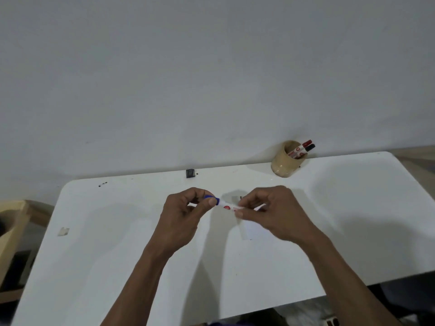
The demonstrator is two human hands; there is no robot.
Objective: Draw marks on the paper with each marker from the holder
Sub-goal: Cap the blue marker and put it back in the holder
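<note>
**A:** Where are we with the markers?

**B:** We have the blue-capped marker out of the holder and held level above the middle of the desk. Our left hand is pinched shut on the blue cap end, and our right hand is closed around the white barrel. The cap looks seated on the barrel, though blur makes it hard to be sure.

**A:** So are we uncapping it or closing it?

**B:** We cannot tell from this view alone. Both grips would suit either.

**A:** And the paper?

**B:** The paper lies on the desk just under our right hand, mostly hidden by it, with what seems to be tape at its left side. It is white on white, so its outline is faint. We see one small dark stroke by its far edge, just beyond the marker; whether that is a drawn mark we cannot say.

**A:** What is left?

**B:** At least two markers, we judge. The red-capped marker and the black-capped marker stand leaning in the holder near the far right corner of the desk, well apart from our hands, both capped. If blue has not yet marked the paper, that makes three to go.
</note>
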